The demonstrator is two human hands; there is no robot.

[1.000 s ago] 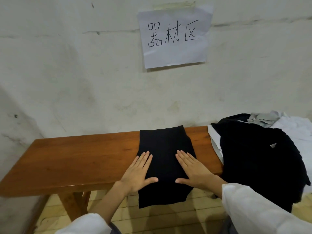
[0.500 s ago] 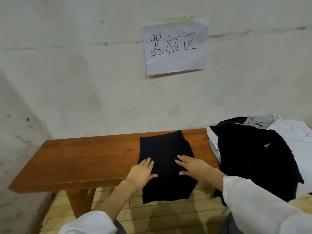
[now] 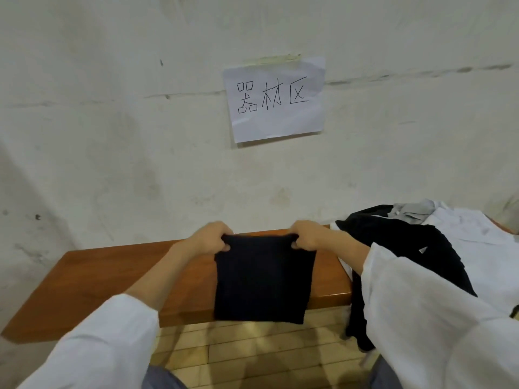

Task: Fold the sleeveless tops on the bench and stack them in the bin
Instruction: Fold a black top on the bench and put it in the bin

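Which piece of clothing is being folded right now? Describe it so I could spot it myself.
Find the long wooden bench below the paper sign. At its middle, the left hand and right hand each pinch a far corner of the black top. It is a neat flat rectangle, unlike the rumpled clothes pile on the right.

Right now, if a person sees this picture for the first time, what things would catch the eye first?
Probably the folded black top, held up by its top corners at centre, the left hand and right hand each pinching one corner above the wooden bench. Next, the white paper sign with handwritten characters on the wall above. Then the pile of black, white and grey clothes on the right.
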